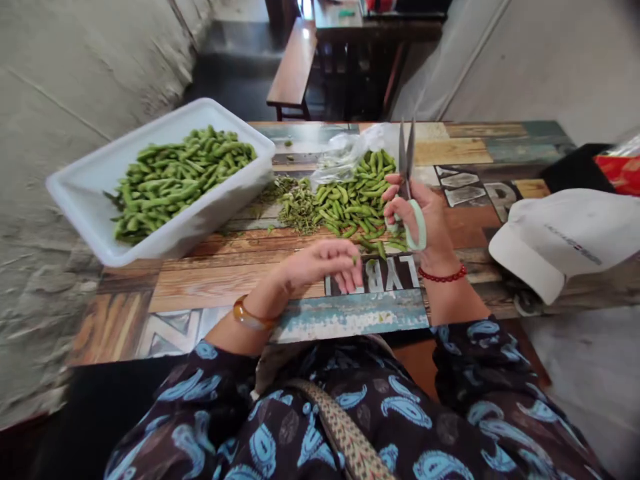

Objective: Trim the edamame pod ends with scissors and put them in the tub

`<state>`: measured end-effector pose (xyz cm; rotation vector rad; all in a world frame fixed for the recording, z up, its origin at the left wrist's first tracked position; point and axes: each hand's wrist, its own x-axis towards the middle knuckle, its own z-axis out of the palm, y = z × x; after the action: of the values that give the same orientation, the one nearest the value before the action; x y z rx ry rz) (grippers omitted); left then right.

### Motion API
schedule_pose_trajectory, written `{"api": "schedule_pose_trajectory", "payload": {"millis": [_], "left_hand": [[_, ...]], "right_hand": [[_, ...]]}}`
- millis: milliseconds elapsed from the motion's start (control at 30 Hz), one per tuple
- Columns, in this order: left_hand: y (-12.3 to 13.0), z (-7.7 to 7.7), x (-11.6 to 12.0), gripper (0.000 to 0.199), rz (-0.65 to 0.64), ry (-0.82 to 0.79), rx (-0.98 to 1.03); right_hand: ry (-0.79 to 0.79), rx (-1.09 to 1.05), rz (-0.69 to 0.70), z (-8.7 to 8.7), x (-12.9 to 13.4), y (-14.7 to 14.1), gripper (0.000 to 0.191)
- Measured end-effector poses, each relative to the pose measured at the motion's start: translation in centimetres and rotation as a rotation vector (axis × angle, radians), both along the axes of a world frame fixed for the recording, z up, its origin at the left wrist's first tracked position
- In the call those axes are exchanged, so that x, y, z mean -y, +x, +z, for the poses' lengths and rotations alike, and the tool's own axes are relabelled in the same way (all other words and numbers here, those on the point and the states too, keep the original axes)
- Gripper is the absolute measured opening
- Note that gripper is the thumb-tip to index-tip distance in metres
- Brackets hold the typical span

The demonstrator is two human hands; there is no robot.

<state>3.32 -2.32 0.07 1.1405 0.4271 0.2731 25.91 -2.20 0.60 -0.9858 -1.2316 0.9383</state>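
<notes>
My right hand (425,207) grips a pair of scissors (410,150) by its pale green handles, with the blades pointing away from me and slightly apart. Just beyond and left of it lies a pile of green bean pods (350,200) on the table. My left hand (327,263) hovers near the front edge, fingers loosely stretched and slightly bent. A tiny green bit shows at its fingertips; whether it is stuck there or lies behind them I cannot tell. Small trimmed scraps (300,205) are heaped left of the pod pile.
A white plastic tub (240,190) holding many more pods (175,180) stands at the left. A clear plastic bag (340,157) lies behind the pile. On the right are a white cap (575,227) and a red packet (620,175). The table (200,283) is wood-patterned.
</notes>
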Motion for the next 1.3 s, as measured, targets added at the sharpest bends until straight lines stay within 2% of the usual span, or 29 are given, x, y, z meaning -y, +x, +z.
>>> {"api": "schedule_pose_trajectory", "payload": {"millis": [67,133,167,200,300,333,367,433,467,533,567,633,700,767,800,867,933,967,1000,1033,1100,1167,1233,1300], "left_hand": [[1.4,-0.2,1.0,0.035,-0.264,-0.022,-0.033],[2.8,-0.4,1.1,0.034,-0.392,0.031,-0.021],[3.2,-0.5,0.8,0.03,-0.374,0.076,-0.013],[3.5,-0.6,0.3,0.026,-0.281,0.119,-0.017],[2.7,-0.4,-1.8,0.019,0.225,0.184,-0.022],[2.1,-0.1,-2.2,0.019,0.338,0.167,0.016],[1.5,0.3,-2.2,0.021,0.397,0.145,0.05],[0.6,1.1,-1.1,0.024,0.375,0.117,0.071],[0.5,1.5,-0.1,0.025,0.288,0.115,0.051],[0.8,1.7,2.4,0.024,-0.039,0.126,0.005],[1.3,1.5,3.6,0.025,-0.163,0.144,-0.011],[2.2,0.7,4.9,0.029,-0.287,0.143,-0.039],[2.5,-0.1,4.8,0.029,-0.214,0.167,-0.069],[1.9,-0.6,3.6,0.028,-0.16,0.187,-0.084],[1.3,-0.6,3.0,0.029,-0.117,0.185,-0.096],[-0.6,-0.2,2.1,0.032,0.059,0.203,-0.145],[-2.8,0.5,2.1,0.033,0.276,0.251,-0.182],[-3.9,0.8,2.5,0.033,0.353,0.275,-0.184],[-5.0,1.0,3.0,0.032,0.357,0.279,-0.192],[-6.0,1.2,3.7,0.032,0.308,0.261,-0.205],[-7.8,1.2,4.9,0.033,0.139,0.206,-0.255],[-9.0,0.8,5.5,0.035,0.027,0.149,-0.307],[-9.6,0.2,5.4,0.036,0.067,0.084,-0.305],[-9.4,-0.3,4.7,0.035,0.228,0.031,-0.268]], "right_hand": [[-0.029,-0.077,-0.024,0.8,0.2,0.4,0.035],[-0.07,-0.124,-0.062,1.5,0.4,0.5,0.033],[-0.084,-0.132,-0.072,1.6,0.5,0.5,0.033],[-0.095,-0.133,-0.075,1.7,0.6,0.5,0.032],[-0.086,-0.135,-0.075,1.8,0.8,0.5,0.029],[-0.077,-0.133,-0.076,1.9,0.8,0.5,0.029],[-0.074,-0.126,-0.072,2.0,0.9,0.4,0.03],[-0.073,-0.112,-0.042,2.2,1.1,0.3,0.032],[-0.073,-0.115,-0.019,2.2,1.2,0.2,0.033],[-0.075,-0.152,0.047,2.2,1.5,-0.2,0.036],[-0.089,-0.18,0.105,2.1,1.7,-0.4,0.038],[-0.151,-0.226,0.293,1.8,2.1,-1.2,0.045],[-0.238,-0.226,0.518,1.3,2.5,-2.0,0.05],[-0.298,-0.194,0.619,0.9,2.5,-2.5,0.048],[-0.318,-0.177,0.609,0.8,2.5,-2.6,0.046],[-0.294,-0.182,0.489,1.0,2.4,-2.4,0.042],[-0.234,-0.189,0.391,1.5,2.9,-1.9,0.04],[-0.226,-0.183,0.388,1.7,3.5,-1.7,0.04],[-0.234,-0.164,0.45,1.9,4.2,-1.4,0.041],[-0.276,-0.119,0.538,1.9,5.1,-1.3,0.043],[-0.427,0.01,0.803,1.6,7.0,-1.2,0.049],[-0.561,0.099,0.992,1.0,8.1,-1.1,0.049],[-0.637,0.173,1.06,0.5,7.9,-1.0,0.051],[-0.643,0.262,0.996,0.3,6.3,-0.8,0.053]]}}
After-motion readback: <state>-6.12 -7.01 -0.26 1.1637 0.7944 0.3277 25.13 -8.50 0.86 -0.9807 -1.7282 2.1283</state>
